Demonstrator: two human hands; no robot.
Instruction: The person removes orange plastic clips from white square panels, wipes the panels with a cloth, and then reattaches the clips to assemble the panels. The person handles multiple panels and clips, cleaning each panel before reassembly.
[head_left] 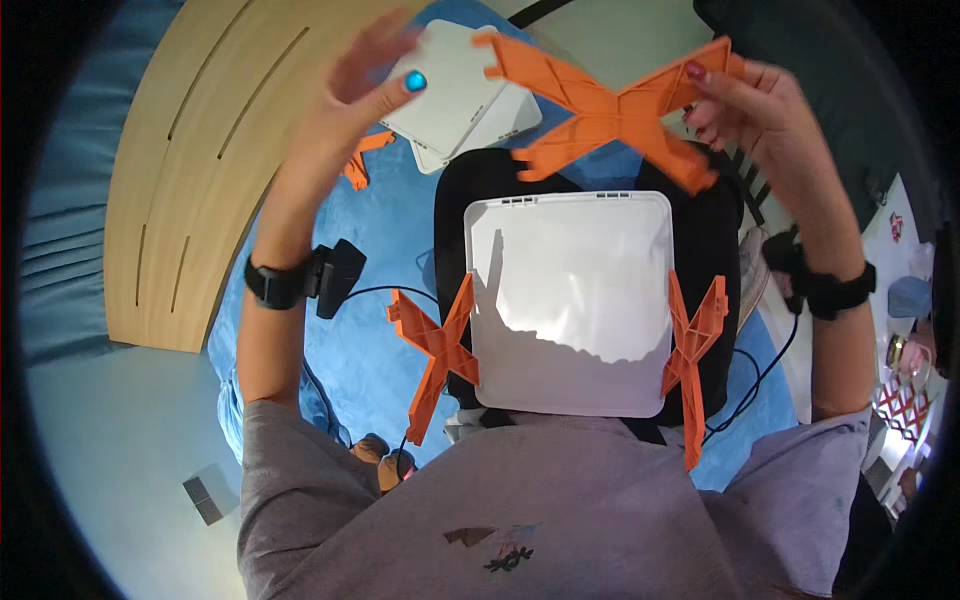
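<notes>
My right hand [755,105] grips an orange X-shaped plastic frame [600,112] by its right arms, with the thumb on the near face. The frame is held up beyond a white square panel [570,300] that lies flat on my lap. Two more orange X-shaped pieces stand at the panel's sides, the left one [438,345] and the right one [692,345], both touching its edges. To the left of the raised frame, my left hand [375,75] is lifted with the thumb apart from the fingers. It holds nothing, and its fingers are partly blurred.
White panels [445,85] lie stacked on the blue blanket [350,230] beyond my left hand, with another orange piece [366,158] beside them. A slatted wooden board [190,170] is at the left. Black cables [765,375] run from both wrist straps.
</notes>
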